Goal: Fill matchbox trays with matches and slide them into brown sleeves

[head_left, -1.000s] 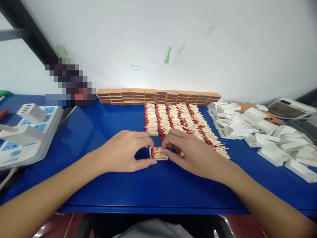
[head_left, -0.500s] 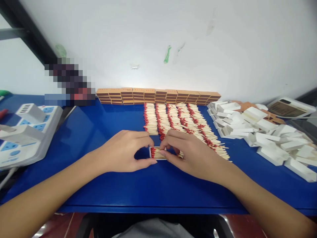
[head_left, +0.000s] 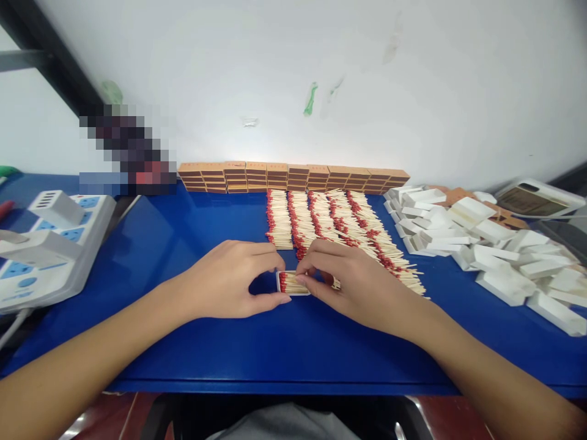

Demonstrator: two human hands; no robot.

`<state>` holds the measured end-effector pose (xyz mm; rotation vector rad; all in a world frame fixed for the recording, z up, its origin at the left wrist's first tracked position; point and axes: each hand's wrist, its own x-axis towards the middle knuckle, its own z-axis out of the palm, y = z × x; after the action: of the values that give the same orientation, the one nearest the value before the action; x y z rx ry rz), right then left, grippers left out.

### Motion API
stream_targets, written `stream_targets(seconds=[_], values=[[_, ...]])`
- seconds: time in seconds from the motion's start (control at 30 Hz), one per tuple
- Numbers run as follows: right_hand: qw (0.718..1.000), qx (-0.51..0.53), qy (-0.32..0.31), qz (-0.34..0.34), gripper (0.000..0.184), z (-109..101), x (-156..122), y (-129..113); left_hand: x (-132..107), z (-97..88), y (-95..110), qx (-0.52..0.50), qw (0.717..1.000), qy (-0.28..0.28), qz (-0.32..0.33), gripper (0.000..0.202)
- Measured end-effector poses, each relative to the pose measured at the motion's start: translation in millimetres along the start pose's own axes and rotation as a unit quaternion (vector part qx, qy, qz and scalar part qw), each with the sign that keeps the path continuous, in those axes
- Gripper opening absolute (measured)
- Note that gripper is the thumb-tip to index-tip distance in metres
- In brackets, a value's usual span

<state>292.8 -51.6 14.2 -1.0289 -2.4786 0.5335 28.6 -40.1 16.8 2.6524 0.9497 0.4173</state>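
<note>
A small white matchbox tray [head_left: 278,282] lies on the blue table in front of me, with red-headed matches [head_left: 290,282] inside, heads toward the left. My left hand [head_left: 238,278] holds the tray's left end, thumb on the near side and fingers on the far side. Over the right end, my right hand [head_left: 346,281] has thumb and forefinger pinched on the stick ends of the matches; it hides part of the tray. Behind the hands, loose matches [head_left: 321,217] lie in several long rows, partly covered by my right hand.
Orange-brown matchboxes [head_left: 279,177] are stacked in a row along the wall. White empty trays [head_left: 495,250] are heaped on the right, beside a white device [head_left: 541,197]. A power strip [head_left: 87,256] with plugs sits at the left on the blue table [head_left: 220,354].
</note>
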Motion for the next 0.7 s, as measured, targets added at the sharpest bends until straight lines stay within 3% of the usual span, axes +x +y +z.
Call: stream_targets(seconds=[0.47,0.63,0.7], values=[[1.000,-0.001,0.007,-0.007,0.012,-4.0,-0.5,-1.4,-0.6,0.7,0.5,0.001,1.000,0.015,0.012,0.029],[0.996,-0.019,0.077,-0.028,0.014,-16.9,-2.9,8.8,0.0,0.5,-1.1,0.007,0.999,0.028,0.021,0.028],[0.996,-0.037,0.078,-0.020,0.013,-20.9,-3.4,14.7,0.3,-2.0,-4.2,0.006,0.999,0.031,0.020,0.028]])
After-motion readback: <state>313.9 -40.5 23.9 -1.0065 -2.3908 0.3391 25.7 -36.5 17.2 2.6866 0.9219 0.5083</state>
